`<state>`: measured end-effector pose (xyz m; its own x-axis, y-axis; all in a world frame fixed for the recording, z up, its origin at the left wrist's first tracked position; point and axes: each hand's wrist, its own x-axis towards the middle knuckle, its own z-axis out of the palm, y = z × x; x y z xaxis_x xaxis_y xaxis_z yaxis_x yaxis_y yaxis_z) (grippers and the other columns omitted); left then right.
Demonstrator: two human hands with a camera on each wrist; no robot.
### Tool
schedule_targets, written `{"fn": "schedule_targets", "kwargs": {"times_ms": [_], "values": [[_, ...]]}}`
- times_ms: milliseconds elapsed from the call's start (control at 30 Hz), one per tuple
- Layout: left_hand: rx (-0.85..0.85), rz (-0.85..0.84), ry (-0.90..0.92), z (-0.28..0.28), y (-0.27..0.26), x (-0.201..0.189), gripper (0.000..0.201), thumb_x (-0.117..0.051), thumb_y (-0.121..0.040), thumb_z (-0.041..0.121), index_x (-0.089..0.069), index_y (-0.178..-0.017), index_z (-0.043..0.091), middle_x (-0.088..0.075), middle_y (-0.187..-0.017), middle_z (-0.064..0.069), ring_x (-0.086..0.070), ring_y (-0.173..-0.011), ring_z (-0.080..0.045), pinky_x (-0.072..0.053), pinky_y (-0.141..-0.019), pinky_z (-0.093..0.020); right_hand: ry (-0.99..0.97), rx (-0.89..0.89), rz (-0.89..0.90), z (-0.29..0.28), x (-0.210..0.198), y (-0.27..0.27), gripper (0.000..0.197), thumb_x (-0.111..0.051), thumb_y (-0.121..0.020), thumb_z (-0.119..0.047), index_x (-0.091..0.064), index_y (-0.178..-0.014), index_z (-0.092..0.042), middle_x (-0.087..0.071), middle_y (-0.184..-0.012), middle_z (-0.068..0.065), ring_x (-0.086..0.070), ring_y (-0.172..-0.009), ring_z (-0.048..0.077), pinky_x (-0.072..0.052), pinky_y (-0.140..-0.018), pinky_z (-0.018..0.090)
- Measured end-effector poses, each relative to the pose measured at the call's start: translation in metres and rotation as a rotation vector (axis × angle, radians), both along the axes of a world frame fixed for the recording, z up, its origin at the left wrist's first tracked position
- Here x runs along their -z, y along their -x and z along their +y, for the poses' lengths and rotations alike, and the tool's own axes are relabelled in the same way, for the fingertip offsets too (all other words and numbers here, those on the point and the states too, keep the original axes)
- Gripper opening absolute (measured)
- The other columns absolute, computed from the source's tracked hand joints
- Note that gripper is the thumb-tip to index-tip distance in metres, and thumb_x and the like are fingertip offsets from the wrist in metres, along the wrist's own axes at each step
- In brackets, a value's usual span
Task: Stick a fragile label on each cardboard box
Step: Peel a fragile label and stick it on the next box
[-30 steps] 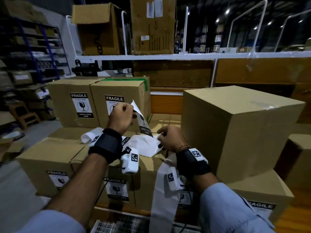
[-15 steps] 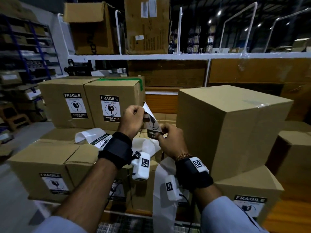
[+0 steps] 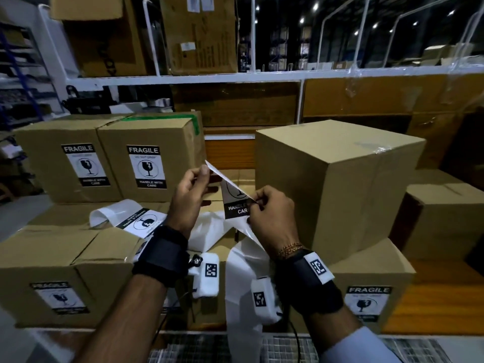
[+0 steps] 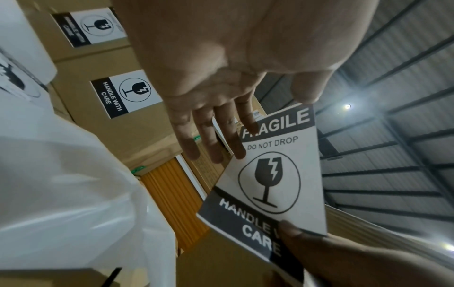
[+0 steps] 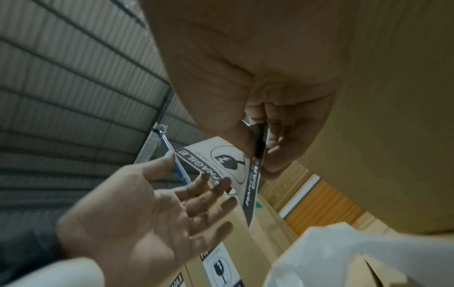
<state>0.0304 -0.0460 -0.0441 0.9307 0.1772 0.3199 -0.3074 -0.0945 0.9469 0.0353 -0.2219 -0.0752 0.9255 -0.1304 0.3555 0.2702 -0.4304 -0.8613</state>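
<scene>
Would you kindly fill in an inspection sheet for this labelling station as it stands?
Surface: stacked cardboard boxes.
Job's things: peeled fragile label in the air; large box shows no label; boxes behind labelled.
Clutter: white backing strip, spare label sheet.
Grippers: left hand pinches the label's top, right hand its bottom.
Cables: thin black wire from a wrist camera.
Surroundings: warehouse racking.

A dim warehouse. A white metal shelf (image 3: 183, 80) runs across the view, with white wire dividers (image 3: 337, 24) standing on it. Behind it, dark aisles of racking recede under small bright ceiling lights (image 3: 301, 20). Blue shelving (image 3: 15, 82) stands at the far left — grey floor (image 3: 15, 218) below. Overhead, a corrugated metal roof (image 4: 393, 97).
</scene>
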Motion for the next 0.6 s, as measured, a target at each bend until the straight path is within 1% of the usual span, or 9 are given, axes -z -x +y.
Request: {"fn": "schedule_targets", "kwargs": {"times_ms": [67, 100, 167, 233, 300, 400, 467, 533, 600], "values": [[0.027, -0.006, -0.003, -0.003, 0.004, -0.003, 0.076, -0.034, -0.088, 0.083, -0.061, -0.127, 0.023, -0.075, -0.119, 0.002, -0.070, -0.110, -0.019, -0.053, -0.092, -0.044, -0.002, -0.011, 0.020, -0.005, -0.005, 0.007, 0.009, -0.066, -0.097, -0.016, -0.069, -0.100, -0.023, -0.073, -0.101, -0.004, -0.071, -0.089, 0.012, -0.065, -0.077, 0.040], [0.025, -0.019, 0.001, -0.006, 0.007, -0.006, 0.080, -0.029, -0.089, 0.084, -0.060, -0.129, 0.022, -0.074, -0.120, 0.002, -0.070, -0.110, -0.018, -0.053, -0.092, -0.043, -0.012, -0.029, 0.032, -0.008, -0.009, 0.012, 0.011, -0.067, -0.098, -0.018, -0.069, -0.107, -0.022, -0.074, -0.106, -0.004, -0.072, -0.093, 0.012, -0.065, -0.078, 0.039], [-0.022, -0.065, 0.019, -0.013, 0.013, -0.013, 0.075, -0.024, -0.093, 0.081, -0.059, -0.127, 0.023, -0.075, -0.118, 0.003, -0.071, -0.108, -0.017, -0.054, -0.089, -0.042, -0.032, -0.065, 0.043, -0.014, -0.017, 0.020, 0.017, -0.067, -0.098, -0.018, -0.069, -0.115, -0.020, -0.074, -0.114, -0.004, -0.072, -0.097, 0.011, -0.065, -0.080, 0.038], [-0.079, -0.115, 0.031, -0.024, 0.018, -0.019, 0.069, -0.026, -0.093, 0.076, -0.059, -0.124, 0.025, -0.074, -0.117, 0.004, -0.071, -0.106, -0.017, -0.053, -0.085, -0.041, -0.018, -0.061, -0.007, -0.023, -0.026, 0.030, 0.014, -0.067, -0.098, -0.018, -0.071, -0.112, -0.019, -0.075, -0.112, -0.005, -0.072, -0.094, 0.008, -0.065, -0.079, 0.034], [-0.115, -0.152, 0.061, -0.038, 0.026, -0.023, 0.070, -0.027, -0.092, 0.075, -0.057, -0.127, 0.023, -0.073, -0.119, 0.004, -0.070, -0.106, -0.018, -0.053, -0.081, -0.039, -0.003, -0.058, -0.059, -0.035, -0.034, 0.040, 0.009, -0.066, -0.099, -0.020, -0.070, -0.106, -0.020, -0.076, -0.107, -0.006, -0.072, -0.089, 0.006, -0.063, -0.074, 0.028], [-0.167, -0.172, 0.095, -0.066, 0.035, -0.024, 0.069, -0.026, -0.095, 0.075, -0.057, -0.130, 0.023, -0.071, -0.120, 0.005, -0.069, -0.105, -0.017, -0.054, -0.085, -0.041, 0.000, -0.105, -0.122, -0.066, -0.047, 0.057, 0.006, -0.063, -0.101, -0.024, -0.067, -0.097, -0.021, -0.076, -0.097, -0.007, -0.071, -0.078, 0.004, -0.054, -0.058, 0.018], [-0.155, -0.172, 0.119, -0.089, 0.042, -0.021, 0.067, -0.026, -0.098, 0.072, -0.058, -0.131, 0.023, -0.072, -0.120, 0.004, -0.070, -0.108, -0.018, -0.055, -0.085, -0.042, -0.011, -0.177, -0.151, -0.090, -0.055, 0.068, 0.009, -0.062, -0.103, -0.026, -0.067, -0.099, -0.021, -0.075, -0.096, -0.007, -0.070, -0.076, 0.002, -0.050, -0.056, 0.015], [-0.105, -0.166, 0.136, -0.120, 0.050, -0.018, 0.063, -0.029, -0.101, 0.067, -0.057, -0.132, 0.020, -0.074, -0.117, 0.003, -0.072, -0.105, -0.015, -0.059, -0.078, -0.034, -0.031, -0.244, -0.182, -0.121, -0.060, 0.076, 0.011, -0.061, -0.104, -0.027, -0.067, -0.100, -0.020, -0.075, -0.095, -0.008, -0.070, -0.078, 0.003, -0.052, -0.058, 0.018], [-0.080, -0.151, 0.116, -0.153, 0.056, -0.012, 0.046, -0.034, -0.106, 0.054, -0.055, -0.130, 0.021, -0.075, -0.112, 0.007, -0.073, -0.097, -0.005, -0.057, -0.070, -0.020, -0.072, -0.278, -0.213, -0.153, -0.061, 0.080, 0.011, -0.061, -0.104, -0.028, -0.069, -0.101, -0.022, -0.076, -0.095, -0.009, -0.072, -0.083, 0.004, -0.053, -0.060, 0.021]]}}
